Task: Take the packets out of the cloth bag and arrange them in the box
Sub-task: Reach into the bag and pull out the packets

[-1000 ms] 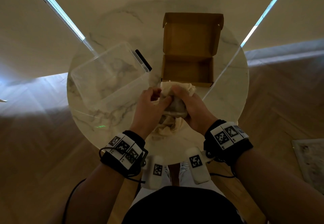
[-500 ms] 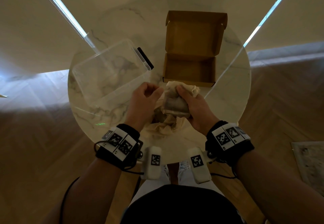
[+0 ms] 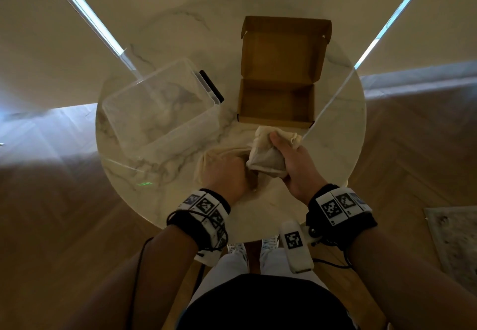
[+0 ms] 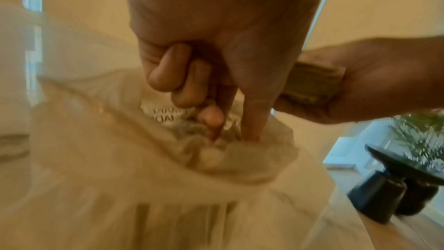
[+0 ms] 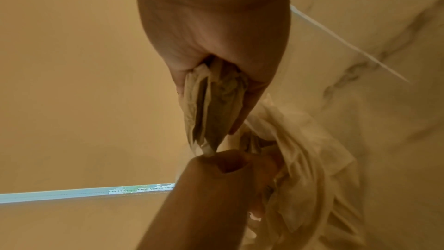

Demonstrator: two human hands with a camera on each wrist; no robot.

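Observation:
In the head view the beige cloth bag (image 3: pixel 214 155) lies crumpled on the round marble table (image 3: pixel 335 154). My left hand (image 3: pixel 231 168) grips its mouth, thumb and index finger poked into the opening (image 4: pixel 230 132). More packets (image 4: pixel 168 117) show inside the bag (image 4: pixel 144 178). My right hand (image 3: pixel 278 148) grips a bundle of tan packets (image 3: pixel 267 160) just right of the bag, seen edge-on in the right wrist view (image 5: pixel 211 102). The open cardboard box (image 3: pixel 277 102) stands empty just beyond both hands.
A clear plastic tub (image 3: pixel 160 107) sits at the left of the table, with a thin black object (image 3: pixel 211 88) along its right side. The box's lid (image 3: pixel 284 48) stands open at the far side. The table's near edge is close to my wrists.
My right hand has drawn the packet bundle up and to the right, out of the bag. My left hand has pulled the bag down and to the left onto the table.

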